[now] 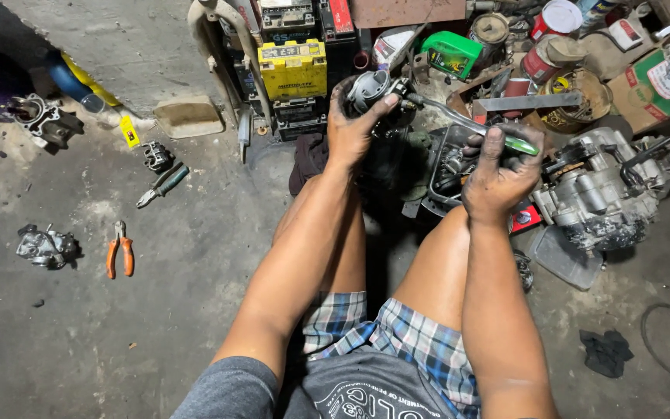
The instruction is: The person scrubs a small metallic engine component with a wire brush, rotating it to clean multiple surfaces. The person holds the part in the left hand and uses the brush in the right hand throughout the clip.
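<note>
Left hand (350, 132) clamped on carburetor (372, 89), right hand (498, 174) gripping wrench (471, 124); greasy fingers risk a slip onto concrete.

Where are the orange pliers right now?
The orange pliers lie on the concrete floor at the left of the head view, beside a small metal part and below the dark-handled pliers.

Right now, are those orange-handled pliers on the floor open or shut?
Open, slightly. The orange-handled pliers lie flat on the concrete floor with the two handles spread apart; the jaws are too small to tell.
</note>
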